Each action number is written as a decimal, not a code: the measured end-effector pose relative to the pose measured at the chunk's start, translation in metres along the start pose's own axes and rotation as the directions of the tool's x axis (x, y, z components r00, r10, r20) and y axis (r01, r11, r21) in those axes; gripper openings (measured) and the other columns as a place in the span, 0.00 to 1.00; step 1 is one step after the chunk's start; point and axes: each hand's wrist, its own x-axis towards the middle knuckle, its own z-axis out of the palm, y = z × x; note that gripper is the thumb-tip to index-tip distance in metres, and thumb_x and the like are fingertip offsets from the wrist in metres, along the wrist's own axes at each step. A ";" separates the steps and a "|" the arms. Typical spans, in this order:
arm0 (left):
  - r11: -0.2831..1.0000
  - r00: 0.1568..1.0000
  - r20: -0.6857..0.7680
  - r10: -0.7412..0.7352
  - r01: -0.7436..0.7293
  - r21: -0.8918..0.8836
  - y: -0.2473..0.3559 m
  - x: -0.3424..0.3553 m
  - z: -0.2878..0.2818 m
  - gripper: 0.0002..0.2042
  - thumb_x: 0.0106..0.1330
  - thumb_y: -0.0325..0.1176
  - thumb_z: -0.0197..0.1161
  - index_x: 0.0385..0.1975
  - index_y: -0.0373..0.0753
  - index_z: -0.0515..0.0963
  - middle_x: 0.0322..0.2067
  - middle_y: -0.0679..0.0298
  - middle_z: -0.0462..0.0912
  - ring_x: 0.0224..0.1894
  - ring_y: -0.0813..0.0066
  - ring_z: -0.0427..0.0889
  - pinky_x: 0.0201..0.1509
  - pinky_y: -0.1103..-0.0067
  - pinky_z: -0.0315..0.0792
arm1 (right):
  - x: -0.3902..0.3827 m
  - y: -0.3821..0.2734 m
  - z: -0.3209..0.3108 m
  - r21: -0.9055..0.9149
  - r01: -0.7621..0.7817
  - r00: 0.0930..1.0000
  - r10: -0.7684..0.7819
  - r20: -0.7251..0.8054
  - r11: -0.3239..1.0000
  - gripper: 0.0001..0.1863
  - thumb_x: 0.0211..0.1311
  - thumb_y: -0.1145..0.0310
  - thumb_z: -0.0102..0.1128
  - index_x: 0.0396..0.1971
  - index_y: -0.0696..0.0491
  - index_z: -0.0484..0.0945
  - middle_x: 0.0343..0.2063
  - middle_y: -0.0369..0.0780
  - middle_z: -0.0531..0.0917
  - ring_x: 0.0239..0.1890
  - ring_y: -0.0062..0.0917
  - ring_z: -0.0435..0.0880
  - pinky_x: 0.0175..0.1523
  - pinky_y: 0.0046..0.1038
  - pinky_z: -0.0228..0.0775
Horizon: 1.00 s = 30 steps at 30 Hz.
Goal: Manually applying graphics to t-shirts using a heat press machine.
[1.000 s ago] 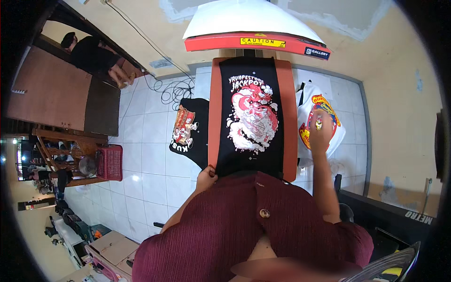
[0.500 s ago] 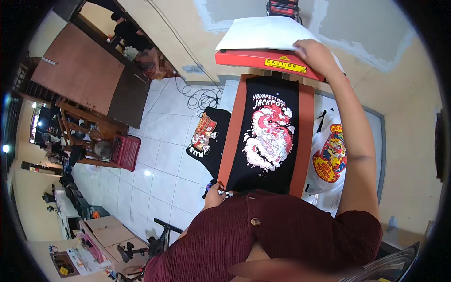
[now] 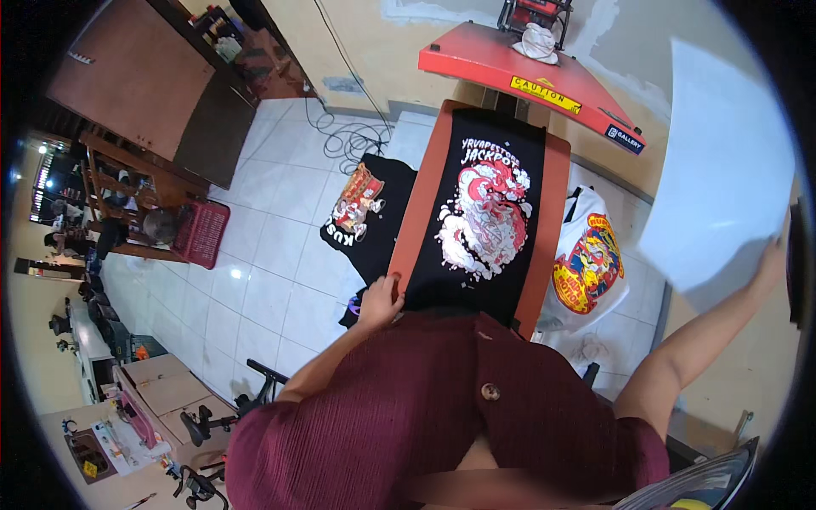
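A heat press stands before me, its red upper plate raised above a brown lower bed. On that bed lies a black T-shirt with a red and white print, pulled flat across it. Out at the far right, my right hand is closed on the lower edge of a large white sheet, which hangs beside the wall. My left hand rests at the bed's near left edge, fingers stretched out, seemingly holding nothing.
Left of the press hangs a black printed garment; right of it, a white printed bag. A bunched white cloth sits on the upper plate. Black cables coil on the tiled floor. A red crate stands farther left.
My right hand has taken the white sheet off the upper plate and swung it to the right. The white cloth there now shows. My left hand stays by the bed's edge.
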 end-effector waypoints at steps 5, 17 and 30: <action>0.973 0.974 0.073 0.216 -0.221 0.072 0.011 0.025 -0.012 0.20 0.58 0.36 0.62 0.51 0.45 0.69 0.41 0.55 0.71 0.44 0.53 0.72 0.43 0.62 0.68 | -0.215 0.000 0.050 0.402 -0.530 0.689 0.103 0.718 0.746 0.23 0.63 0.59 0.49 0.49 0.62 0.75 0.46 0.52 0.80 0.49 0.42 0.79 0.55 0.39 0.68; 0.954 0.993 -0.040 0.107 -0.114 -0.279 -0.044 0.039 0.027 0.16 0.68 0.40 0.52 0.52 0.40 0.69 0.40 0.55 0.73 0.41 0.59 0.75 0.45 0.69 0.69 | -0.386 -0.316 -0.143 0.624 -0.771 0.554 -0.350 0.756 0.127 0.17 0.64 0.67 0.53 0.43 0.67 0.75 0.34 0.49 0.82 0.36 0.35 0.80 0.47 0.30 0.70; 0.979 0.981 0.001 0.193 -0.192 -0.072 -0.011 0.032 0.012 0.24 0.56 0.36 0.65 0.55 0.47 0.70 0.43 0.60 0.70 0.48 0.59 0.72 0.46 0.65 0.69 | -0.341 -0.376 -0.248 0.760 -0.508 0.760 -0.205 0.617 0.405 0.13 0.53 0.68 0.60 0.40 0.55 0.77 0.45 0.48 0.76 0.53 0.40 0.71 0.52 0.45 0.64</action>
